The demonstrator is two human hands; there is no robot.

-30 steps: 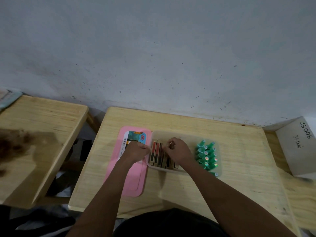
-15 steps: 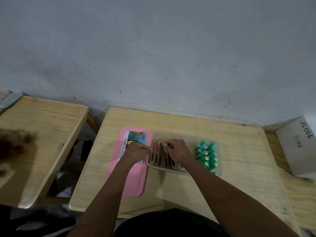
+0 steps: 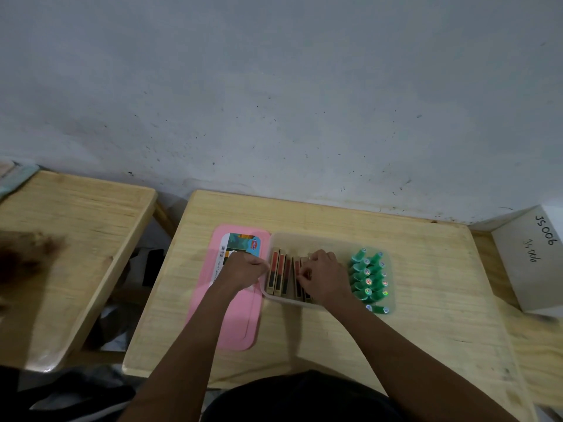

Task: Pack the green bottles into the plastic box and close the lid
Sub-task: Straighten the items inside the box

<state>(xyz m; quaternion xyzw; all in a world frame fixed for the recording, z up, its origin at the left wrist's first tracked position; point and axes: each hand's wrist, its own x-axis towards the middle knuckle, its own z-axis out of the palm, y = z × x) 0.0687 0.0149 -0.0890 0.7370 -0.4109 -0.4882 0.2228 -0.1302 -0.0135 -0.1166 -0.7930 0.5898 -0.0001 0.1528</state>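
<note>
A translucent plastic box [image 3: 304,239] sits mid-table. Several green bottles [image 3: 367,277] stand packed in its right end, with one more lying at the front right corner. Several flat red-and-tan packs [image 3: 278,274] stand on edge in its left half. My right hand [image 3: 323,277] is inside the box, fingers pinched on one of those packs. My left hand [image 3: 243,269] is curled against the box's left rim. The pink lid [image 3: 231,318] lies flat to the left of the box, partly under my left hand.
A white carton [image 3: 530,263] marked JS006 stands at the right table edge. A second wooden table [image 3: 67,239] is to the left, across a gap. The grey wall [image 3: 274,102] rises right behind the table.
My right hand has shifted slightly among the flat packs, fingers working at one of them. My left hand stays at the box's left rim.
</note>
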